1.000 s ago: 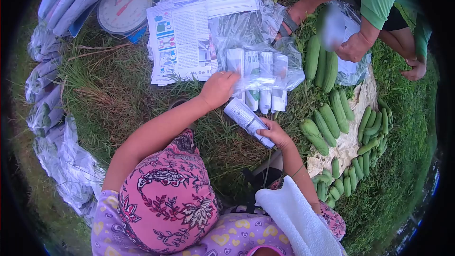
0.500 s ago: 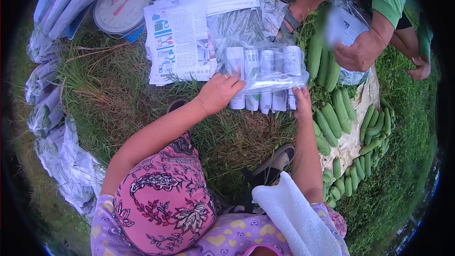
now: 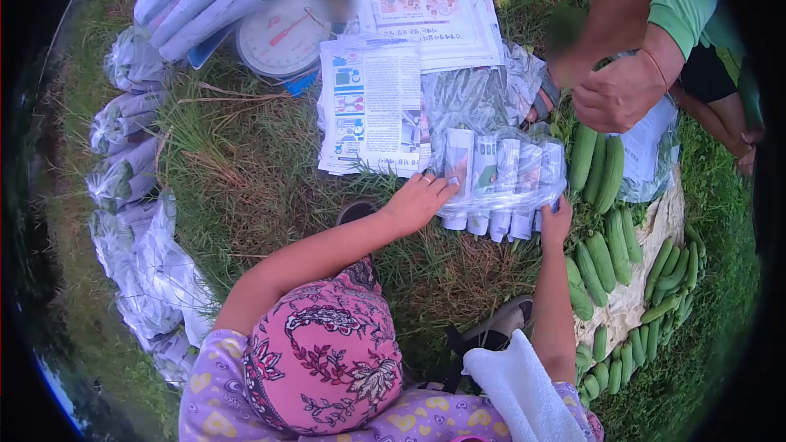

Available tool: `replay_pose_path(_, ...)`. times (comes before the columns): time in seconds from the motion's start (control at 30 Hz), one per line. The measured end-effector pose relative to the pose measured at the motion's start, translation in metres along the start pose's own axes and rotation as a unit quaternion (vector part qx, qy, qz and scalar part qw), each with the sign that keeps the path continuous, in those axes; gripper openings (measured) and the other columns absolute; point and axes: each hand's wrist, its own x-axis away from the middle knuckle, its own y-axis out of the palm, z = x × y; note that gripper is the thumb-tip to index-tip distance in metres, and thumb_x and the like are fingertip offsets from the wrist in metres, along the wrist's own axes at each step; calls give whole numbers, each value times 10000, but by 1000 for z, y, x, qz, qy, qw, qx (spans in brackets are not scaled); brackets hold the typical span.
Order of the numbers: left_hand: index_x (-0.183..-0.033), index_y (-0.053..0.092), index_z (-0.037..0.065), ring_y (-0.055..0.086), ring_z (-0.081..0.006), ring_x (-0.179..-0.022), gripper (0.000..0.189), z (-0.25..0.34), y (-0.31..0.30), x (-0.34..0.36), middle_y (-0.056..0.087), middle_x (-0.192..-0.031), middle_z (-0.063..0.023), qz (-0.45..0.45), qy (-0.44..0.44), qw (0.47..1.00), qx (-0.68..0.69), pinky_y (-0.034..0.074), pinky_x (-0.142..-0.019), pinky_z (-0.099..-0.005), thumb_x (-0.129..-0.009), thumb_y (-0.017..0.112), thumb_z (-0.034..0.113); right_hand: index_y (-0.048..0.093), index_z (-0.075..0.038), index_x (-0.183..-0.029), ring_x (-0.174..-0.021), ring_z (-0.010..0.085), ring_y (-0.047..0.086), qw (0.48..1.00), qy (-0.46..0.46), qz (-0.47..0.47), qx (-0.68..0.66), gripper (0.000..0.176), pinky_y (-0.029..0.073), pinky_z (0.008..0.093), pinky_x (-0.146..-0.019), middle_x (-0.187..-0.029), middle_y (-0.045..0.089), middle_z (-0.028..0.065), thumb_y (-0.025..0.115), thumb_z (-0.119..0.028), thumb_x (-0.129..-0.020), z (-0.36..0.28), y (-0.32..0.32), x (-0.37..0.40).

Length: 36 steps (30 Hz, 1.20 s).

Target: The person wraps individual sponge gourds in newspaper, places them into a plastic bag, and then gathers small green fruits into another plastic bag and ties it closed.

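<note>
A clear plastic bag (image 3: pixel 499 201) lies over several newspaper-wrapped rolls (image 3: pixel 485 165) set side by side on the grass, their near ends sticking out past its edge. My left hand (image 3: pixel 423 199) grips the left side of that edge, fingers closed on the plastic. At the right end, my right hand (image 3: pixel 557 221) holds the bag between thumb and fingers, beside the last roll. What is inside the rolls is hidden by the paper.
Newspaper sheets (image 3: pixel 372 106) and a dial scale (image 3: pixel 282 35) lie ahead. Bagged bundles (image 3: pixel 123 147) line the left. Green cucumber-like vegetables (image 3: pixel 607 258) lie on a pale cloth (image 3: pixel 655 221) at right. A co-worker's hand (image 3: pixel 614 94) is above them.
The whole view has shifted, so things appear farther right and lower. The bag's edge lies flatter over the rolls, with both my hands still on it. The co-worker's hands have moved closer together.
</note>
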Motion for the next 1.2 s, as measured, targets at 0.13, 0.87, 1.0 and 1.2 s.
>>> replay_pose_path(0.13,-1313,428,49,478,-308,-1147,624,-10,-29,8,486,-1246,-143,4,-39,994,99,369,-971,-428,-777,679,245,517,-28,-1250,-1160,364,466,997,-45,62,26,559,375,420,-998,-1219,504,199,683,-190,-741,-8,-26,15)
replay_pose_path(0.87,-1259,497,45,518,-286,-1114,480,28,-110,189,525,-1199,-139,207,-167,954,137,401,-979,-387,-797,610,112,586,-34,-1169,-1002,337,593,936,-193,-281,88,476,478,389,-858,-1087,622,176,720,-185,-737,-128,-315,219)
replay_pose_path(1.0,-1235,512,18,531,-248,-1104,387,12,-120,210,551,-1185,-124,247,-226,904,266,411,-970,-357,-861,552,108,582,-52,-1190,-1008,333,599,928,-247,-267,81,471,482,390,-873,-1132,617,170,702,-220,-766,-152,-317,224)
replay_pose_path(1.2,-1241,508,-5,573,-156,-1034,334,-10,-183,210,578,-1184,-91,333,-309,763,461,454,-895,-269,-923,556,88,565,-93,-1231,-959,295,620,935,-281,-217,24,518,489,396,-852,-1046,636,149,724,-221,-754,-135,-343,232)
